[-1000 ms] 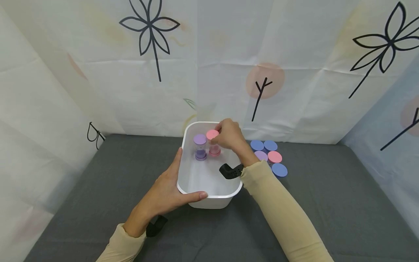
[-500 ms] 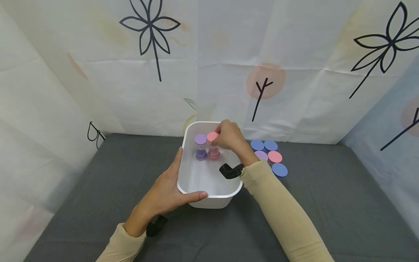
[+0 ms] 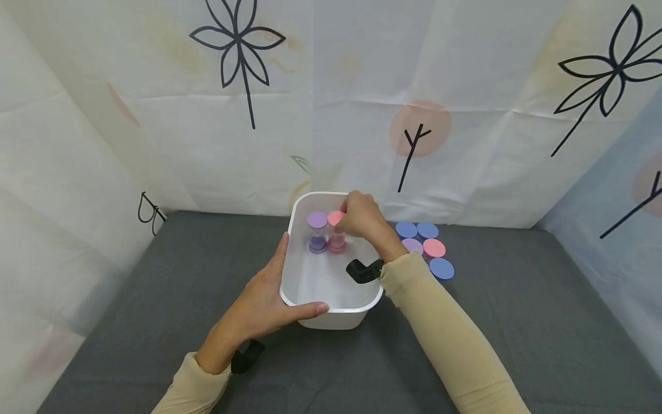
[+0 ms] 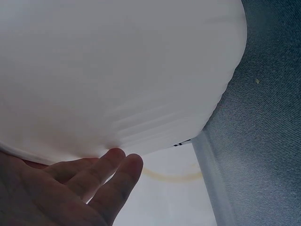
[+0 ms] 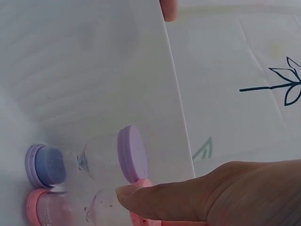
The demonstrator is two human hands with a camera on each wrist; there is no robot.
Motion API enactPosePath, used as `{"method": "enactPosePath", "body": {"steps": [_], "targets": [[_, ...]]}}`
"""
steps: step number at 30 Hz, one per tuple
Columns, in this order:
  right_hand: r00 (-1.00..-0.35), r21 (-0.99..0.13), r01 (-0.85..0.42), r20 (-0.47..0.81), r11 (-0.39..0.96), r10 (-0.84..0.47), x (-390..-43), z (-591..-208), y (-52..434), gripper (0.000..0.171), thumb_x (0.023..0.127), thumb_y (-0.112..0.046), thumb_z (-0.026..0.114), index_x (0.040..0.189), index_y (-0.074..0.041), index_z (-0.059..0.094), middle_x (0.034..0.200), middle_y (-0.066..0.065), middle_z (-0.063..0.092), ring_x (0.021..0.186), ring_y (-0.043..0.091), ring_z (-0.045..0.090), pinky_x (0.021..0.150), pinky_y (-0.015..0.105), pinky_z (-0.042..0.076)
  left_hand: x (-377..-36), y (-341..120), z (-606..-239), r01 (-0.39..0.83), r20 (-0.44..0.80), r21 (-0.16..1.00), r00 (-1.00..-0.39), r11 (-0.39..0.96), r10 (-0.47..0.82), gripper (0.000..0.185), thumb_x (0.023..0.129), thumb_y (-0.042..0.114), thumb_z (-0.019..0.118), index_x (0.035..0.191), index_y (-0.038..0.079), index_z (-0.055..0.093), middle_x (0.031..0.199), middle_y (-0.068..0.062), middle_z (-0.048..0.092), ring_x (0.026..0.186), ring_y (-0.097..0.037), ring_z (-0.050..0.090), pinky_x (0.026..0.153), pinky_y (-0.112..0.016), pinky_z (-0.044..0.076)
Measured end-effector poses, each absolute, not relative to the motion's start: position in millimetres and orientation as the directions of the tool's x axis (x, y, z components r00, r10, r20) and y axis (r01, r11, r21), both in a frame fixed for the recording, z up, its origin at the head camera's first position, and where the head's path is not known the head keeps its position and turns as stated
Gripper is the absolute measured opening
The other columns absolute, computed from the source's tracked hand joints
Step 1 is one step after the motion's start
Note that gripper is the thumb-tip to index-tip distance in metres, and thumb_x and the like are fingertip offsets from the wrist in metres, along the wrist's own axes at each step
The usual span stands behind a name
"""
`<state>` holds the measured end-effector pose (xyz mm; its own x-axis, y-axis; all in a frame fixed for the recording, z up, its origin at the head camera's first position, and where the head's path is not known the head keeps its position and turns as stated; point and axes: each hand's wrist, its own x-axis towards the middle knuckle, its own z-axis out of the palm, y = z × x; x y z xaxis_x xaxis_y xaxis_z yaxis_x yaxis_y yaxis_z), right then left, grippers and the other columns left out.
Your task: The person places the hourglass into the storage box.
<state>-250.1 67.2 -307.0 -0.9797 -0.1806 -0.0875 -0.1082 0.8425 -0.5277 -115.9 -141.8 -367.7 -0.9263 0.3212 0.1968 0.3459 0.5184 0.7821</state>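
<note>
A white plastic tub (image 3: 333, 290) stands on the dark grey cloth. My left hand (image 3: 261, 305) spans its near-left corner, thumb along the front rim; the left wrist view shows fairly straight fingers (image 4: 115, 186) against the outer wall. Inside, a purple-capped sand timer (image 3: 318, 233) stands upright at the left. Close beside it, a pink-capped sand timer (image 3: 337, 246) stands upright, pinched near its top by my right hand (image 3: 362, 215). In the right wrist view the thumb (image 5: 174, 200) covers part of the pink cap, which touches or nearly touches the purple cap (image 5: 133, 153).
Right of the tub, more sand timers cluster on the cloth: several blue ones (image 3: 442, 268), a purple one (image 3: 412, 246) and a pink one (image 3: 434, 248). My right forearm partly hides them. A patterned white curtain (image 3: 351, 144) hangs behind the table.
The pink sand timer has gone down slightly and a little toward the purple one, with my right hand still pinching it. My left hand has kept its place.
</note>
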Motion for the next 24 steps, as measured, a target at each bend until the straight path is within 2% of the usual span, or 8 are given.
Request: {"method": "enactPosePath", "body": {"steps": [6, 16, 24], "targets": [[-0.982, -0.525, -0.104, -0.082, 0.845, -0.172, -249.7, -306.4, 66.4, 0.018, 0.076, -0.011, 0.084, 0.087, -0.001, 0.073, 0.084, 0.008, 0.064, 0.086, 0.027, 0.053, 0.071, 0.036, 0.042, -116.2, -141.7, -368.2, 0.34, 0.195, 0.787, -0.929, 0.514, 0.315, 0.133, 0.068, 0.064, 0.087, 0.164, 0.031, 0.001, 0.147, 0.011, 0.045, 0.106, -0.024, 0.061, 0.082, -0.041, 0.051], [-0.981, -0.511, -0.104, -0.088, 0.853, -0.172, -248.7, -305.7, 65.1, 0.018, 0.075, -0.01, 0.083, 0.086, -0.001, 0.071, 0.082, 0.007, 0.061, 0.082, 0.026, 0.052, 0.066, 0.034, 0.041, -115.8, -142.1, -366.9, 0.342, 0.198, 0.789, -0.928, 0.51, 0.317, 0.132, 0.068, 0.064, 0.086, 0.164, 0.031, 0.002, 0.145, 0.011, 0.047, 0.106, -0.023, 0.062, 0.082, -0.041, 0.051], [-0.981, -0.527, -0.084, -0.105, 0.845, -0.163, -248.7, -306.5, 63.5, 0.021, 0.077, -0.009, 0.084, 0.09, 0.0, 0.071, 0.085, 0.009, 0.062, 0.083, 0.027, 0.054, 0.067, 0.034, 0.043, -115.8, -142.0, -367.1, 0.338, 0.193, 0.792, -0.929, 0.508, 0.317, 0.132, 0.069, 0.063, 0.087, 0.164, 0.029, 0.002, 0.145, 0.01, 0.047, 0.106, -0.023, 0.062, 0.082, -0.041, 0.051]]}}
